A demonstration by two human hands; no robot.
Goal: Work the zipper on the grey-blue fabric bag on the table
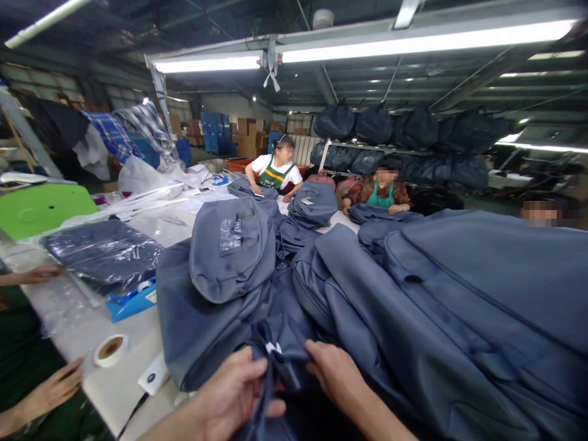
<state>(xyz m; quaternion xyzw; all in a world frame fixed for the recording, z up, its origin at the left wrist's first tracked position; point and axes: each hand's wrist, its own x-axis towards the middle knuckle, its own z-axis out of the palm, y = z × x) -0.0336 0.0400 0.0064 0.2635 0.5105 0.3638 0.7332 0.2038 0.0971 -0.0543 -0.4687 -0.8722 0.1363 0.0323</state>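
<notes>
Blue-grey jacket [285,331]: smooth woven cloth, small white tag at the fold, lying at the near end of a heap of like garments [450,294]. Left hand [234,389] has its grip closed on a pinched fold; right hand [337,373] presses flat just beside it. Left of the grip, bare bench [114,386] edge with tape roll [111,350] and blue tape dispenser [133,300]. Beyond, a clear bag holding dark folded cloth [103,254].
</notes>
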